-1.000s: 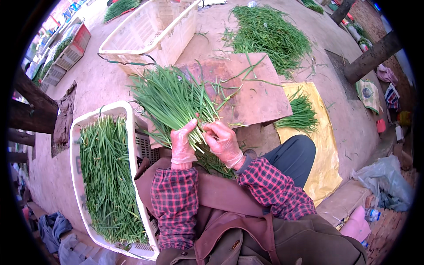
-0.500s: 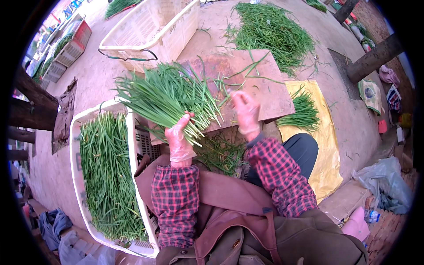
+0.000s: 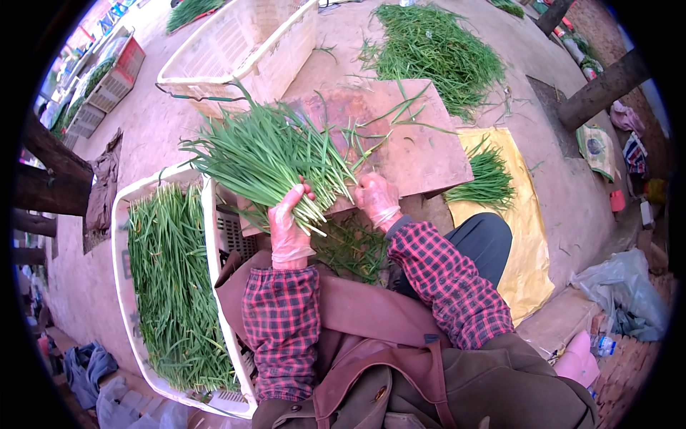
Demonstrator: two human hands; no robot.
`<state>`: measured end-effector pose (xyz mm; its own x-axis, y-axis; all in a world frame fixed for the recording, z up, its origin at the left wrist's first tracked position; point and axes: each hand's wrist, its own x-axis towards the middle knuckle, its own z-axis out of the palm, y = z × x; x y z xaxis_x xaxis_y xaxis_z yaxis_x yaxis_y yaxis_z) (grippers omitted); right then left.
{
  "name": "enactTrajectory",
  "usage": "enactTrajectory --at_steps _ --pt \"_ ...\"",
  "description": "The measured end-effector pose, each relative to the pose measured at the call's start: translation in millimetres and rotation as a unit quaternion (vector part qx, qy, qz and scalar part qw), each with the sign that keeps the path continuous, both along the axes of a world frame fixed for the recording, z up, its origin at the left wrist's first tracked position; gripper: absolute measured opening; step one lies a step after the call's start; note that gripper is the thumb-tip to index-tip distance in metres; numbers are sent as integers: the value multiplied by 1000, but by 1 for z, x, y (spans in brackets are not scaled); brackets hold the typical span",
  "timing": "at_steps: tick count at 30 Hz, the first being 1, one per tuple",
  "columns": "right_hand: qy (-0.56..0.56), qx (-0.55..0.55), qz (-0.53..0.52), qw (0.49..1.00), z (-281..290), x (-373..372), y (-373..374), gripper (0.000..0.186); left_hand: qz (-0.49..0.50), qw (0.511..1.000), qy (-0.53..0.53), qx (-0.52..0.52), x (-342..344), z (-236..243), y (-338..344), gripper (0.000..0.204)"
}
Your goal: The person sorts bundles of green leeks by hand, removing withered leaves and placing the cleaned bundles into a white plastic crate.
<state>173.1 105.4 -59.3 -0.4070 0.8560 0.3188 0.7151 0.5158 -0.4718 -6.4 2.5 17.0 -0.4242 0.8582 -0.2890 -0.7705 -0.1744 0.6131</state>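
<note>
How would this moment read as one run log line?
left hand: gripping green stalks | right hand: curled by board, contents unclear | white crate, left: greens inside | yellow sheet, right: green bundle on top

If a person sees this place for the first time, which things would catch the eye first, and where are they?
Probably the bunch of green stalks in the left hand, near the middle. Next may come the white crate packed with leafy greens, on the person's left, then the bright yellow sheet on the right.
</note>
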Motion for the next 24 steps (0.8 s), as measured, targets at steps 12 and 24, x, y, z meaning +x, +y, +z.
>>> enactTrajectory --at_steps 12,24 --pt "325 103 -70 938 156 23 31 7 -41 995 -70 57 -3 -7 2 29" --pt "213 217 108 946 106 -21 -44 23 -37 998 22 -49 2 -9 2 28"
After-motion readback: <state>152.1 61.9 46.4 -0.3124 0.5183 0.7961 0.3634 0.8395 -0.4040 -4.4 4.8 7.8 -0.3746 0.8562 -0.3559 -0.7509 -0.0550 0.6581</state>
